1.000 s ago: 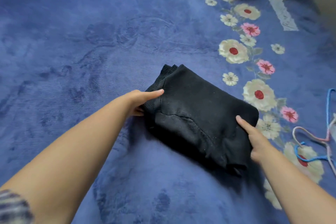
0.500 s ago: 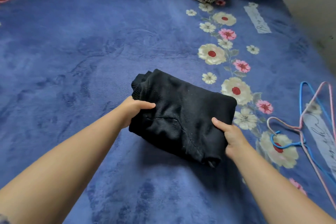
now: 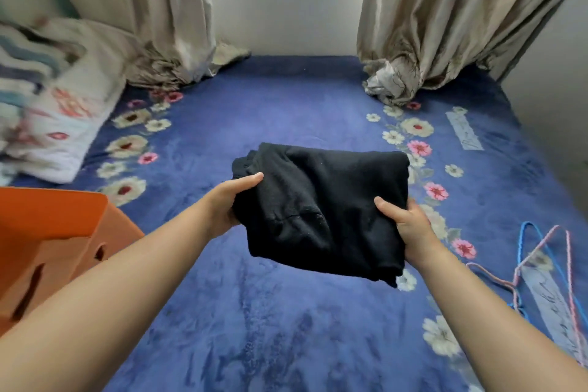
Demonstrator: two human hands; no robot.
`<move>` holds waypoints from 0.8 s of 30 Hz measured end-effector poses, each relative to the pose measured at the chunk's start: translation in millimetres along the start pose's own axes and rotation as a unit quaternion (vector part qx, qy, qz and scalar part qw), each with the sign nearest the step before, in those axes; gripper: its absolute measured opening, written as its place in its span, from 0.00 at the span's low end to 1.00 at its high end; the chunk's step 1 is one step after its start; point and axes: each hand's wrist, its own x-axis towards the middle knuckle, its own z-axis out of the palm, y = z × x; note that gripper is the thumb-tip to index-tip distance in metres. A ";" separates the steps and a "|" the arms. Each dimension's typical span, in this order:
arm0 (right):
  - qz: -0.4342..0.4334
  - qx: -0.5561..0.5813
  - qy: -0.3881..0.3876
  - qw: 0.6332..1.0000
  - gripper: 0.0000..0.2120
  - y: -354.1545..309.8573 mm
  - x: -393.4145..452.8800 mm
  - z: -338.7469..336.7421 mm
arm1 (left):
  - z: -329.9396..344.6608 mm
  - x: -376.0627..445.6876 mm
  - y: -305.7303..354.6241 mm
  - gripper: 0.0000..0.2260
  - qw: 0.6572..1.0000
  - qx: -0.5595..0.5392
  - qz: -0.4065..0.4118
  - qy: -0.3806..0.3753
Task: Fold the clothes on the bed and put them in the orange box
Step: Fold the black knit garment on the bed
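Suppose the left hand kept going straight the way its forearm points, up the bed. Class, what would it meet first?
The left hand already grips the folded black garment, so that lies first in its line. Beyond it, probably bare blue blanket, then the wall; depth is unclear.

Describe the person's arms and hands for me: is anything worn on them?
Both forearms are bare right up to the bottom edge of the picture, with no sleeve showing. The left hand and right hand have no gloves, and I can see no rings, watch or bracelet. The thumbnails look short and unpainted.
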 end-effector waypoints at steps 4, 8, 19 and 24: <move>-0.018 0.000 -0.084 0.996 0.12 -42.4 -31.3 60.0 | -37.1 -57.9 44.0 0.11 0.994 -0.048 -0.036 0.086; -0.031 -0.016 -0.162 0.986 0.09 -63.6 -66.7 126.6 | -91.9 -116.7 69.4 0.12 0.991 -0.077 -0.055 0.091; 0.022 0.064 -0.251 0.966 0.27 -6.3 -140.5 340.7 | -328.5 -220.3 86.2 0.16 0.988 -0.083 0.127 0.026; 0.096 0.054 -0.196 0.974 0.22 64.1 -145.3 428.0 | -424.1 -223.6 77.7 0.07 0.996 -0.038 0.041 0.073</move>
